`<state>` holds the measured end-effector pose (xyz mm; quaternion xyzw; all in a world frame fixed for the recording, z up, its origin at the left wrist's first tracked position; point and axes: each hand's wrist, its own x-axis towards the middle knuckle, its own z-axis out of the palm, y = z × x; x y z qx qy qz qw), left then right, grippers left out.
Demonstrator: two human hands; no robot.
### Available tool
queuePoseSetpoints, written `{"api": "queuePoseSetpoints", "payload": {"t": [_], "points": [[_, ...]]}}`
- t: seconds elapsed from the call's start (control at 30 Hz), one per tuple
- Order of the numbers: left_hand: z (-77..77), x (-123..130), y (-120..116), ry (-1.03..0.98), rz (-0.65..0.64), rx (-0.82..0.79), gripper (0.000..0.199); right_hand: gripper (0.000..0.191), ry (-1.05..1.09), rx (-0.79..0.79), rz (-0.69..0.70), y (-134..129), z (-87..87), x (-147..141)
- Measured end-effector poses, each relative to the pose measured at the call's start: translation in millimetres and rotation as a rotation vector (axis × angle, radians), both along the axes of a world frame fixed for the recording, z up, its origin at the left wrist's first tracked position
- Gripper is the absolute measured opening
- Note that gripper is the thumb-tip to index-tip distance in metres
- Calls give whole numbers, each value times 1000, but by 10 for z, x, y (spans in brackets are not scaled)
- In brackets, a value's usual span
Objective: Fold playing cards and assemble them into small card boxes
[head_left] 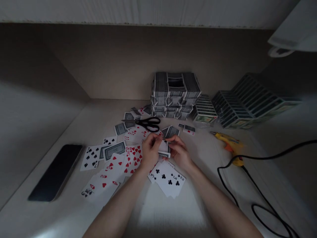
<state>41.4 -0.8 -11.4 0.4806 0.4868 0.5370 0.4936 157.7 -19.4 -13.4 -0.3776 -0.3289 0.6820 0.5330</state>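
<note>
My left hand and my right hand meet over the middle of the table, fingers closed on a small folded playing card between them. Its patterned edge shows at the bottom; the fingers hide part of it, and I cannot tell whether it is one card or more. Just below the hands lies a pile of club cards, face up. Left of my left hand, heart cards are spread out. Black-handled scissors rest on cards beyond my hands.
Behind stands a box built of playing cards, beside stacked card decks and more decks. A yellow glue gun with a black cable lies right. A phone lies left. A shelf edge hangs overhead.
</note>
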Motion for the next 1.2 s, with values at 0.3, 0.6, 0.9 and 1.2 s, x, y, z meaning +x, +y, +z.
{"api": "queuePoseSetpoints", "payload": {"t": [0.3,0.6,0.9,1.2], "points": [[20,-64,-18,95,-97,67,22,47,33,-137,372,75,-38,79],[57,-59,39,85,-48,4,22,39,59,-41,364,52,-2,89],[154,-69,68,76,-52,-172,25,31,176,-35,308,48,-13,49],[106,-58,88,-23,-45,-154,20,32,85,-50,260,42,-28,42]]}}
